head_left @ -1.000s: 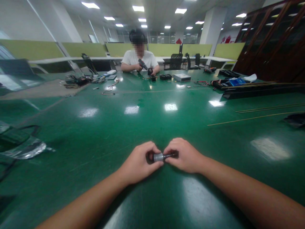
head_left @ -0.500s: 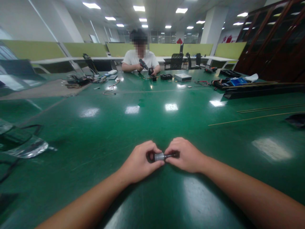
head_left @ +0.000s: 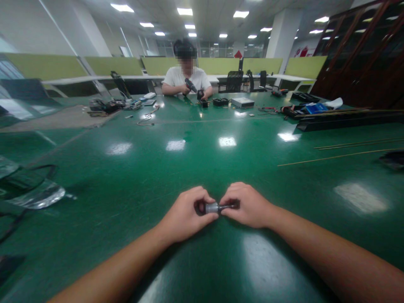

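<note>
At the green table (head_left: 195,168), your left hand (head_left: 185,213) is grasping a metal cylinder (head_left: 211,208); your right hand (head_left: 249,205) pinches its thin rod (head_left: 226,206).

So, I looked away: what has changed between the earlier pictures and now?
No object visibly moved, and nothing was picked up or let go; the whole scene just sits slightly further right in view. The left hand still grips the silver cylinder, the right hand the thin shaft; the co-worker still holds the drill-like tool.

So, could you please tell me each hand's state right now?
Left hand: closed, holding the metal tool.
Right hand: closed around the same tool's thin end.
</note>
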`<state>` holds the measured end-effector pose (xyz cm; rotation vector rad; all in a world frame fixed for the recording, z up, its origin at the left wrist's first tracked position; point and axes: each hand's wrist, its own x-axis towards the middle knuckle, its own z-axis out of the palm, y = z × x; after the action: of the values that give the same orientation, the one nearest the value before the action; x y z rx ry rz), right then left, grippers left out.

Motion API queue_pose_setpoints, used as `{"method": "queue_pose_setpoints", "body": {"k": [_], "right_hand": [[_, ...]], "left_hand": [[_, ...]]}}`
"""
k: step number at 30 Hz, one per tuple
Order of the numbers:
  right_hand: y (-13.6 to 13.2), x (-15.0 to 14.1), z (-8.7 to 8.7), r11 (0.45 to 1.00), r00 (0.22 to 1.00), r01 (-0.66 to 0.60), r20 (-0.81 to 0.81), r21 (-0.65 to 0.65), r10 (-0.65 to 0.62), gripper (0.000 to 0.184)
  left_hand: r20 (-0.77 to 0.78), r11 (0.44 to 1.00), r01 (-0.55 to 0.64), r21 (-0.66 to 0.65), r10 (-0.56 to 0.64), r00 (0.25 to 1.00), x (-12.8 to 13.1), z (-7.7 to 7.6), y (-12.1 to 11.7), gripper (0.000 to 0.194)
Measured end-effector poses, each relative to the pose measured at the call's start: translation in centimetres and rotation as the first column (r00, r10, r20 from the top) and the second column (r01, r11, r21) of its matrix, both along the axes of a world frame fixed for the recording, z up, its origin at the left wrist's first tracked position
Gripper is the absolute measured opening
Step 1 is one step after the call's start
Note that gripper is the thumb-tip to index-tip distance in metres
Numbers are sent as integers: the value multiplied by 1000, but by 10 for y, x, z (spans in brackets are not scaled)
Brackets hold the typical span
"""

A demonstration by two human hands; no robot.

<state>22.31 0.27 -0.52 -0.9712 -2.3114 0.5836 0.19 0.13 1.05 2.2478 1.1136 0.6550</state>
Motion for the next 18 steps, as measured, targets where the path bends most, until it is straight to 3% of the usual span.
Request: {"method": "queue_pose_setpoints", "body": {"k": [18], "right_hand": [[-1, 5, 0, 1000, 999, 26, 22, 15, -26, 9]], "left_hand": [[-9, 1000, -1, -7, 1, 1000, -1, -1, 0, 16]]}}
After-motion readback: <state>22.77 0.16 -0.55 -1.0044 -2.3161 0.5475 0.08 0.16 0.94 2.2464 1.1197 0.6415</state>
